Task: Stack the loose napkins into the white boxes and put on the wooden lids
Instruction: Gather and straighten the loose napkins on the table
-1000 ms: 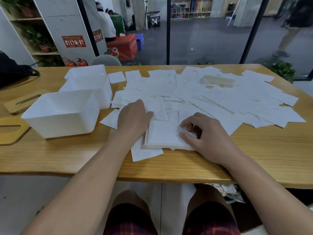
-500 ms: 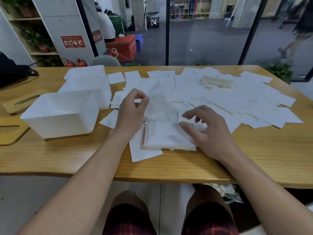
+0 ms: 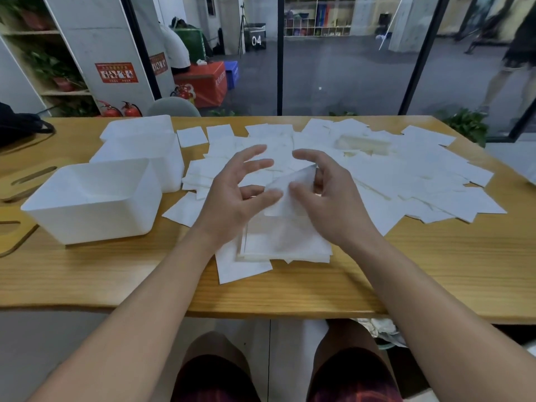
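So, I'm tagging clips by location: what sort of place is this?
Probably an office or studio workspace: a wooden table by glass partitions, fire extinguishers on the floor, cubby shelving beyond.

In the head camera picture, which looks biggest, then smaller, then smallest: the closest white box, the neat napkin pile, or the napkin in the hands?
1. Closest white box
2. Neat napkin pile
3. Held napkin, partly hidden by the right hand, so less sure
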Available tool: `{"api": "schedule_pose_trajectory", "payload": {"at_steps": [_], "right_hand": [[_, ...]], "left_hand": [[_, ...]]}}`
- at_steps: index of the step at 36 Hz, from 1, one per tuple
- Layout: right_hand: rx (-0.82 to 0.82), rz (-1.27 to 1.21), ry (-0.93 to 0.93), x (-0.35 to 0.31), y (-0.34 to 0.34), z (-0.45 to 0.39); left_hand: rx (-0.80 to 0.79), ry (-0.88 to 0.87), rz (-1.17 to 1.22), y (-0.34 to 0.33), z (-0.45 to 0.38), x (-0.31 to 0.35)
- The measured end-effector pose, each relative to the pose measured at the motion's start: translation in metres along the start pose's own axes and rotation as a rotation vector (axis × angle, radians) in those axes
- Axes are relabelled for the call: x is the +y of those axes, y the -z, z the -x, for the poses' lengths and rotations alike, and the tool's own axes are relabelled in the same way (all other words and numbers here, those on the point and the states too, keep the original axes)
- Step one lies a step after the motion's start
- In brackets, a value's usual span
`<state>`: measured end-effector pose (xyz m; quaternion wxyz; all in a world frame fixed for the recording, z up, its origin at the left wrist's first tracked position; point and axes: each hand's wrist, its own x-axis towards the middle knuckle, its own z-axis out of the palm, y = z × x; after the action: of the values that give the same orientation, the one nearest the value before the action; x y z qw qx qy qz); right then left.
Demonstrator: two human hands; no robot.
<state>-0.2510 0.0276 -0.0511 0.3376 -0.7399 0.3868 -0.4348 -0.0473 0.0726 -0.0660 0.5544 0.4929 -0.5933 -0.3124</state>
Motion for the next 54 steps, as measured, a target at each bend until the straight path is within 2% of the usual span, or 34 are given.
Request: {"api": "schedule_pose_trajectory", "payload": {"at_steps": [2, 7, 12, 18, 21, 24, 27, 33, 44, 47, 50, 54], "right_hand": [[-0.042, -0.05, 0.027, -0.004, 0.002, 0.003], [-0.287, -0.141, 0.002, -0.015, 0.012, 0.01], [-0.345, -0.089, -0.037, -0.017, 0.012, 0.008], [-0.226, -0.074, -0.087, -0.004, 0.025, 0.01], [-0.106, -0.15, -0.132, 0.004, 0.032, 0.012], [-0.052, -0.178, -0.153, 0.01, 0.035, 0.018], [-0.029, -0.086, -0.117, 0.019, 0.037, 0.026], [-0.03, 0.042, -0.111, 0.035, 0.034, 0.038], [-0.033, 0.203, -0.072, 0.042, 0.025, 0.042], [0.003, 0.19, -0.062, 0.045, 0.026, 0.042], [0.072, 0.289, 0.019, 0.047, 0.03, 0.035], [0.046, 0.462, 0.112, 0.052, 0.036, 0.004]], "left_hand": [[-0.001, 0.044, 0.009, 0.001, 0.0, 0.002], [-0.107, 0.137, 0.098, 0.001, 0.003, 0.007], [-0.151, 0.164, 0.175, 0.003, 0.005, 0.009], [-0.053, 0.151, 0.23, 0.008, 0.003, 0.007], [-0.064, 0.151, 0.274, 0.014, 0.006, 0.007], [-0.106, 0.142, 0.17, 0.02, 0.011, 0.007], [-0.177, 0.165, 0.072, 0.024, 0.013, 0.003], [-0.198, 0.14, -0.141, 0.022, 0.014, -0.005], [-0.176, 0.112, -0.334, 0.024, 0.016, -0.006], [-0.191, 0.094, -0.361, 0.025, 0.016, -0.007], [-0.2, 0.088, -0.378, 0.026, 0.016, -0.006], [-0.069, 0.066, -0.42, 0.025, 0.011, -0.011]]}}
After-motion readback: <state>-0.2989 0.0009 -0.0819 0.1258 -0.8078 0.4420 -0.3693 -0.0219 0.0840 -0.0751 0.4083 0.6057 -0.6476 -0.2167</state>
